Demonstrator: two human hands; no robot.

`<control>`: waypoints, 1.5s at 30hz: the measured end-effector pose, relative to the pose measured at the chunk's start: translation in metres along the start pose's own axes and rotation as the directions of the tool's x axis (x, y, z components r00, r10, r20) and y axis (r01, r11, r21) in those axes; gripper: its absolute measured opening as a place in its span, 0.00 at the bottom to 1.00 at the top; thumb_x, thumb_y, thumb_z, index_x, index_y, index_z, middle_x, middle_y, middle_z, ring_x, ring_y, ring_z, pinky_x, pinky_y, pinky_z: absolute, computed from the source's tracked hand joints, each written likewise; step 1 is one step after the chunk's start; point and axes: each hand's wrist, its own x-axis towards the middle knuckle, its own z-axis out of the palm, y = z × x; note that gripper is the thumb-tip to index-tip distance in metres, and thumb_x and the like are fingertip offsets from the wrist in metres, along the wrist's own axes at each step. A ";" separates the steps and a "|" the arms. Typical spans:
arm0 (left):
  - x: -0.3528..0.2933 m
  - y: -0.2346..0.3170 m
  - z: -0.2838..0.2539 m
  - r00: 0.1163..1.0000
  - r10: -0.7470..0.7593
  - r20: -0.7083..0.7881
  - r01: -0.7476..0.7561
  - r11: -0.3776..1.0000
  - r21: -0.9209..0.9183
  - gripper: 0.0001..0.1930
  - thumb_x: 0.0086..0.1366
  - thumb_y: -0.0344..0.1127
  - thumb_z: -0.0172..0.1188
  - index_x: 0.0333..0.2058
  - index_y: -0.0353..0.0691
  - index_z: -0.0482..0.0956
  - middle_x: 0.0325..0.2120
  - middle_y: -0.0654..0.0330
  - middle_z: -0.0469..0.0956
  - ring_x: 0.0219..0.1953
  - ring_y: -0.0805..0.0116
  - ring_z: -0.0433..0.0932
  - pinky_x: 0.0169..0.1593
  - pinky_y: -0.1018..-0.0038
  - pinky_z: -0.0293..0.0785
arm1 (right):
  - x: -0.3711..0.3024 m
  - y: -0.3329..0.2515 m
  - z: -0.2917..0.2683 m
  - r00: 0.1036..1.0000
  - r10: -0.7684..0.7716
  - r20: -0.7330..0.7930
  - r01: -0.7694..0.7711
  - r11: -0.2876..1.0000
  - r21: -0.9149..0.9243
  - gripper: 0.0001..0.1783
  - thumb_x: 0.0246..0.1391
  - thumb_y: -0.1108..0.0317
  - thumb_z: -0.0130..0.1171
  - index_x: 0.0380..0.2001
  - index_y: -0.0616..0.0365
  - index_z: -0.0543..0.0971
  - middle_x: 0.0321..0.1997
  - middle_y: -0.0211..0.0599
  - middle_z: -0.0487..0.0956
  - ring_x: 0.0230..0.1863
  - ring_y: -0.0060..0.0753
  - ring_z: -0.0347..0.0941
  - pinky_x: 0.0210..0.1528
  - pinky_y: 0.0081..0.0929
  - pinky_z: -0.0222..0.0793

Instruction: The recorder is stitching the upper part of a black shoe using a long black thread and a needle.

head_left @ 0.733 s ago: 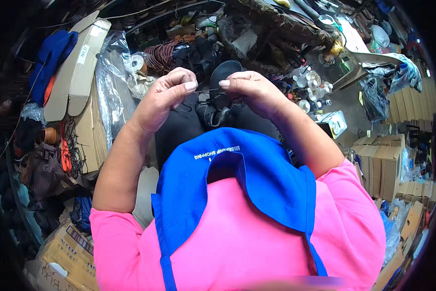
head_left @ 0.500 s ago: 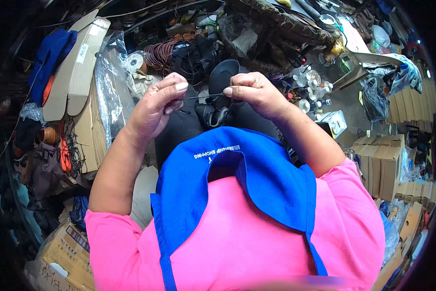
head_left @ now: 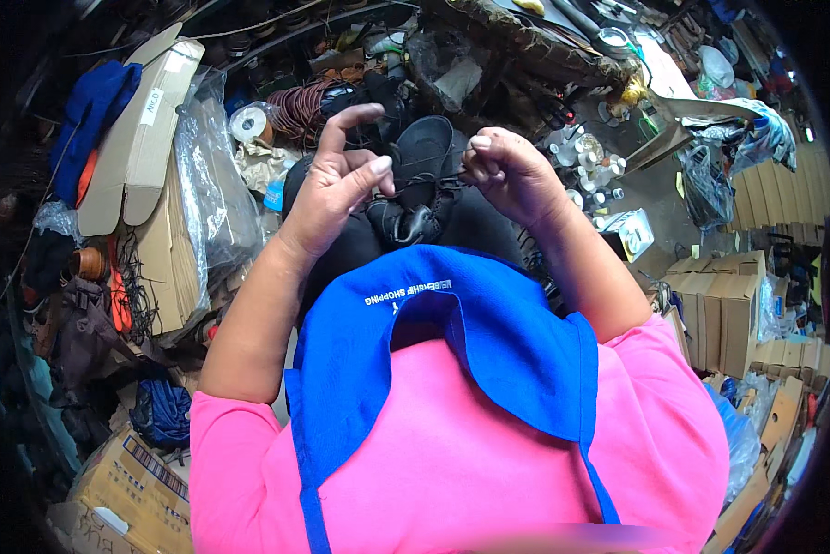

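A black shoe (head_left: 422, 152) sits between my knees, its sole side up and toe pointing away from me. My left hand (head_left: 336, 185) is raised to the left of it, index finger stretched out and thumb apart from it, the other fingers curled. I see nothing held in it. To the right of the shoe, my right hand (head_left: 518, 175) is closed, thumb pressed against the bent index finger. A thin dark thread (head_left: 424, 175) crosses over the shoe toward this hand; its end in the fingers is too fine to see clearly. Black trousers (head_left: 341, 249) cover my legs.
Folded cardboard (head_left: 138, 138) and clear plastic sheeting (head_left: 214, 175) stand at left, near a white spool (head_left: 248, 123). Coiled brown cord (head_left: 300, 109) lies ahead. Several small bottles (head_left: 586, 157) crowd the right, before stacked cardboard (head_left: 720, 300). A carton (head_left: 133, 485) sits lower left.
The thread was stretched between both pinched hands. My left hand has since spread its index finger and thumb and let go; my right hand has moved slightly right, still closed.
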 end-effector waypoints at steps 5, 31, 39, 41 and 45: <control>-0.004 -0.021 -0.017 0.979 0.010 -0.203 -0.013 1.000 -0.012 0.23 0.65 0.34 0.52 0.57 0.46 0.58 0.17 0.72 0.61 0.18 0.85 0.55 0.22 0.86 0.49 | -0.001 0.001 -0.012 0.984 -0.013 -0.180 0.034 0.993 0.115 0.11 0.49 0.70 0.54 0.16 0.52 0.68 0.15 0.24 0.62 0.20 0.21 0.60 0.32 0.25 0.62; -0.272 0.181 -0.228 0.668 0.484 -0.565 0.727 -0.268 0.632 0.09 0.62 0.34 0.56 0.35 0.32 0.77 0.29 0.51 0.77 0.33 0.59 0.77 0.40 0.68 0.70 | -0.297 -0.247 -0.264 0.595 -0.550 -0.587 -0.790 -0.533 -0.302 0.21 0.46 0.60 0.60 0.46 0.52 0.77 0.39 0.48 0.78 0.41 0.45 0.75 0.44 0.36 0.70; -0.093 0.033 -0.067 0.961 0.144 -0.237 0.218 0.137 0.966 0.20 0.52 0.31 0.62 0.46 0.38 0.76 0.48 0.53 0.74 0.51 0.55 0.72 0.55 0.68 0.66 | -0.100 -0.065 -0.105 0.887 0.084 -0.455 -0.450 -0.067 -0.890 0.29 0.50 0.56 0.61 0.56 0.49 0.71 0.50 0.44 0.76 0.51 0.39 0.72 0.53 0.32 0.66; -0.053 0.009 -0.025 0.991 0.115 -0.074 0.035 0.311 0.950 0.21 0.53 0.32 0.61 0.47 0.38 0.75 0.48 0.52 0.73 0.51 0.55 0.72 0.55 0.68 0.67 | -0.064 -0.025 -0.068 0.965 0.096 -0.242 -0.259 0.264 -0.929 0.27 0.54 0.63 0.60 0.58 0.51 0.68 0.44 0.30 0.76 0.45 0.20 0.68 0.49 0.24 0.66; -0.024 -0.023 -0.006 1.000 0.021 -0.009 -0.001 0.433 0.901 0.14 0.56 0.32 0.60 0.42 0.37 0.76 0.39 0.50 0.77 0.43 0.55 0.77 0.47 0.68 0.71 | -0.024 0.019 -0.028 0.979 0.066 -0.192 -0.200 0.462 -0.864 0.16 0.53 0.64 0.61 0.42 0.61 0.73 0.32 0.26 0.73 0.35 0.15 0.65 0.38 0.19 0.64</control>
